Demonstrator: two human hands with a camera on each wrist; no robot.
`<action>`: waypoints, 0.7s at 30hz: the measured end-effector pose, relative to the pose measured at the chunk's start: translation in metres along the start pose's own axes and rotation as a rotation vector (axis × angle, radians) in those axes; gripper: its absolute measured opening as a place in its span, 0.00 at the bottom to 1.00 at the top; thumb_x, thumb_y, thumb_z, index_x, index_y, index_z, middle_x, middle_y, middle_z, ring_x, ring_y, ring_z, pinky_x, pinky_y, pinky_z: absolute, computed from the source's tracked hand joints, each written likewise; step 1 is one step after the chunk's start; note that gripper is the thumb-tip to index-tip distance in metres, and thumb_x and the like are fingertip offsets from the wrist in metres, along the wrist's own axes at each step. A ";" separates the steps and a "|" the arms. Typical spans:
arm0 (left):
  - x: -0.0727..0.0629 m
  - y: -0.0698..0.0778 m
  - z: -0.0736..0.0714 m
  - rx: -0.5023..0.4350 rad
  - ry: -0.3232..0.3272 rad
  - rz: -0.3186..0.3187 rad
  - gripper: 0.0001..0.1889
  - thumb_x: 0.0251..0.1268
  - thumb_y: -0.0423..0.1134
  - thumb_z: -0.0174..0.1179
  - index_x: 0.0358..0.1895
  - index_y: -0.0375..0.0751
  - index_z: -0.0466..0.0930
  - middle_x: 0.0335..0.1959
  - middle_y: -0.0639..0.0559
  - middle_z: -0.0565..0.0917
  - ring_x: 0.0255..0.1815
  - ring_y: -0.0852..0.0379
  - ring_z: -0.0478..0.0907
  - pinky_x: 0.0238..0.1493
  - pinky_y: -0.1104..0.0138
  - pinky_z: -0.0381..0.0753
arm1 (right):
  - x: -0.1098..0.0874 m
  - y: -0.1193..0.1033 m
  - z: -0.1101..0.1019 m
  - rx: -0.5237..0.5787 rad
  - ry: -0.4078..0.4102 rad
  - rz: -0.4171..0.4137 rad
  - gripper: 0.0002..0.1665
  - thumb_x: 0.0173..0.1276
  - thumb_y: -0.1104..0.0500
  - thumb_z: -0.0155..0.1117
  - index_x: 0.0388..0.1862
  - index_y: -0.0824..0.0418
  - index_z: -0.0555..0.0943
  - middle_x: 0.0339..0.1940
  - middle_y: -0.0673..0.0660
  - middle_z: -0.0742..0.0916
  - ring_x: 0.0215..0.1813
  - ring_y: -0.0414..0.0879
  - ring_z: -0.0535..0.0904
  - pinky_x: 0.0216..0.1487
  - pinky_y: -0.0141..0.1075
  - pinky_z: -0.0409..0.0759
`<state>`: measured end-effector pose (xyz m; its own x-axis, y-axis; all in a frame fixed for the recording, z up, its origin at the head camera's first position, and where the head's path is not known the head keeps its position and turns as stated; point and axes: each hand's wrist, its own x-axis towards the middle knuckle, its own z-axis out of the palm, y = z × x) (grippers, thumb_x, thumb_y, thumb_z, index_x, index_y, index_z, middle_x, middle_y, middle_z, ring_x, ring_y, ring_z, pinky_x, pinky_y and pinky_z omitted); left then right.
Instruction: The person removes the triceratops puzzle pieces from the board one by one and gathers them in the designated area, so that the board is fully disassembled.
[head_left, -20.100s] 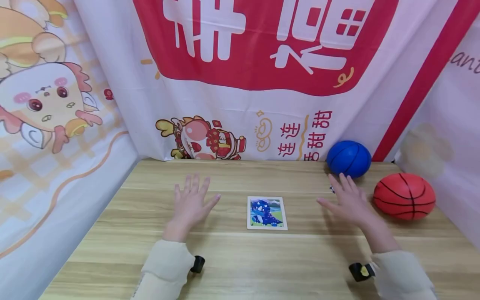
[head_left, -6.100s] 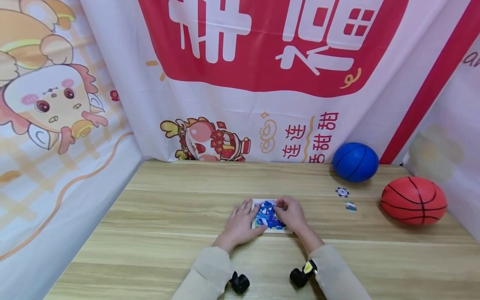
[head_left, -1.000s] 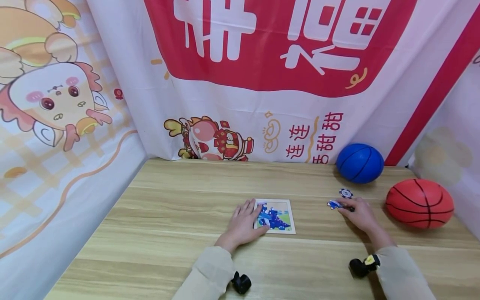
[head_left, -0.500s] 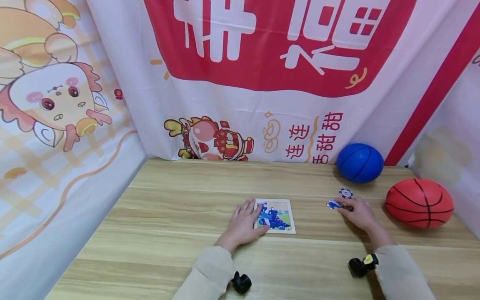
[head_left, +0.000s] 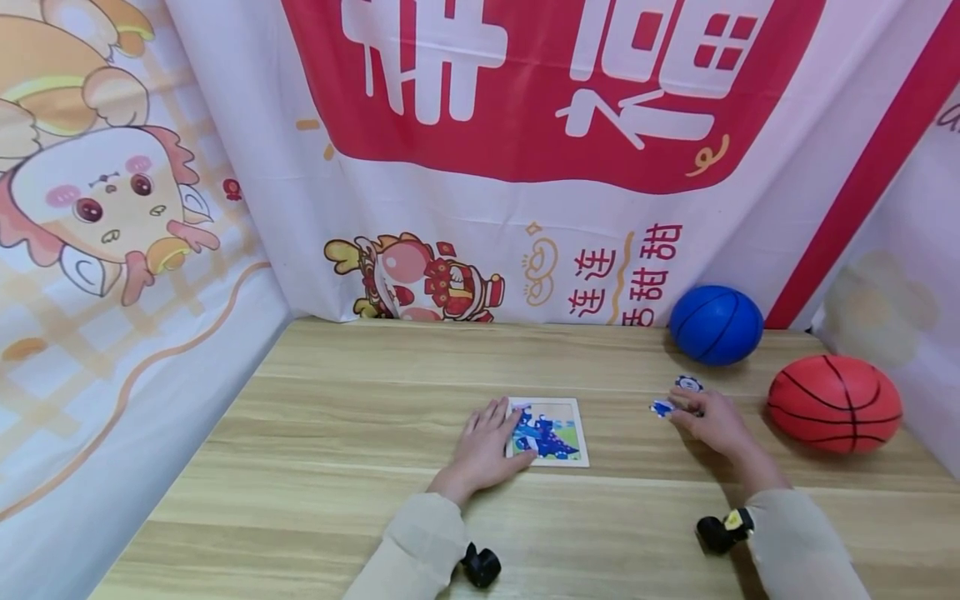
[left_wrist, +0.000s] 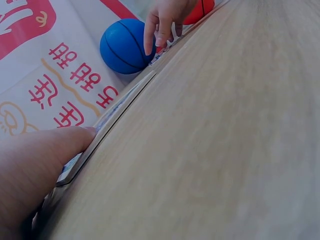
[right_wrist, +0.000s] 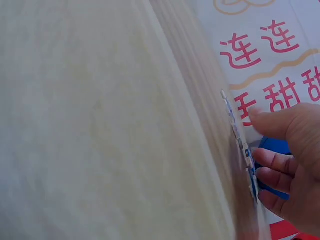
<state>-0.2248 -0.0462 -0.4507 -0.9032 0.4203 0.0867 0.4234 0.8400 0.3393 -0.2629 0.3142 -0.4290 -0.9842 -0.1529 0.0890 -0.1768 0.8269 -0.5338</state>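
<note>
And there it was: the right hand (head_left: 711,423) had just loosened, thumb parting from the puzzle pieces (head_left: 662,408) far right, suggesting they'd been set down; the left hand (head_left: 483,446), thumb spread, steadied the near-centre puzzle board (head_left: 564,413).

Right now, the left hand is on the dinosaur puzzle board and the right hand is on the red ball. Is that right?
Not quite: the right hand isn't on the red ball. The head view shows it at the loose blue puzzle pieces, apart from that ball. The left hand is on the dinosaur puzzle board, as you said.
</note>
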 end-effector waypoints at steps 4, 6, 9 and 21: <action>0.000 0.000 0.000 -0.008 0.000 -0.003 0.39 0.55 0.65 0.42 0.65 0.44 0.53 0.66 0.44 0.47 0.66 0.48 0.40 0.61 0.54 0.38 | -0.002 -0.010 -0.004 0.044 0.036 -0.004 0.28 0.60 0.53 0.57 0.55 0.68 0.69 0.40 0.69 0.78 0.37 0.56 0.73 0.32 0.43 0.73; 0.000 -0.001 0.000 -0.012 0.001 -0.005 0.39 0.55 0.65 0.42 0.65 0.44 0.53 0.66 0.44 0.47 0.66 0.48 0.40 0.61 0.54 0.38 | -0.003 -0.017 -0.004 0.078 0.054 -0.007 0.28 0.61 0.53 0.56 0.55 0.68 0.69 0.42 0.69 0.77 0.41 0.58 0.72 0.36 0.47 0.73; 0.000 -0.001 0.000 -0.018 0.007 -0.007 0.39 0.54 0.64 0.43 0.65 0.44 0.53 0.66 0.44 0.47 0.66 0.48 0.40 0.61 0.54 0.38 | -0.003 -0.031 0.000 0.146 0.069 -0.018 0.28 0.61 0.52 0.56 0.56 0.67 0.69 0.41 0.67 0.76 0.41 0.57 0.71 0.38 0.48 0.71; 0.000 -0.005 -0.001 -0.138 0.065 -0.009 0.38 0.54 0.61 0.47 0.65 0.41 0.54 0.67 0.42 0.45 0.66 0.47 0.40 0.62 0.55 0.40 | 0.008 -0.088 0.035 0.277 0.021 -0.021 0.30 0.60 0.45 0.54 0.57 0.61 0.69 0.44 0.62 0.75 0.45 0.53 0.68 0.43 0.45 0.70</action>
<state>-0.2271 -0.0506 -0.4516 -0.9116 0.3856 0.1423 0.4054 0.7866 0.4657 -0.2548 0.2215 -0.4109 -0.9808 -0.1550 0.1179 -0.1909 0.6438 -0.7410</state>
